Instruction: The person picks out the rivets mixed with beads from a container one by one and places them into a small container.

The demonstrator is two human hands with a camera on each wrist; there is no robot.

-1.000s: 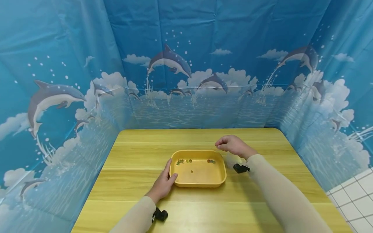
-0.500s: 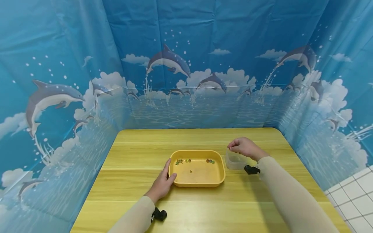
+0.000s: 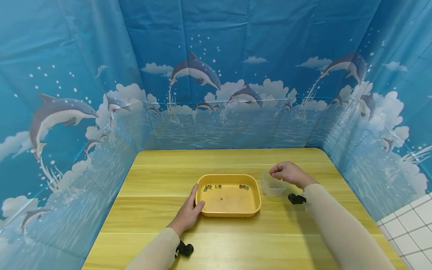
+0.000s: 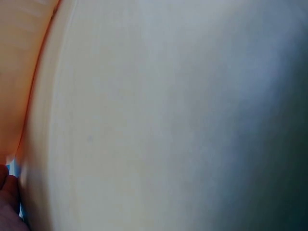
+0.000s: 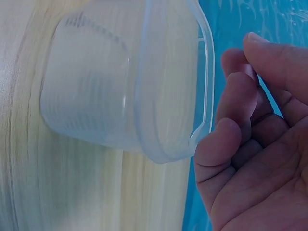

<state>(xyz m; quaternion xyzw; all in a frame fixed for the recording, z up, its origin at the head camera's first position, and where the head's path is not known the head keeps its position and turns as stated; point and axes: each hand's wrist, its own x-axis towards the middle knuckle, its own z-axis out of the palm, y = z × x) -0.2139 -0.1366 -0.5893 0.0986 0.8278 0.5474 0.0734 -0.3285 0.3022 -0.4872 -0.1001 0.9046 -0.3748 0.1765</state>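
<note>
At the lower left of the head view, your pale sleeve, with a black wrist camera, leads up to your left hand. It grips the near left part of the yellow tray, thumb over the rim and fingers along the outside of the wall. The tray sits just below the middle of the frame, flat on the table. Inside it, just beyond your left thumb, a cluster of marbles lies at the tray's upper left, too small to count. Two more lie just right of that cluster, three lie near the tray's upper right corner, and a single small piece lies lower, left of the tray's middle.

Right of the tray, just beside it, the clear box stands upright. Your right hand hangs over its upper right part, fingers curled in, thumb tip close to forefinger tip. I cannot tell whether it pinches anything. The right wrist view puts those fingertips just beside the box's rim.

White tiles fill the lower right corner, and a blue dolphin curtain surrounds the table's far side and both ends.
</note>
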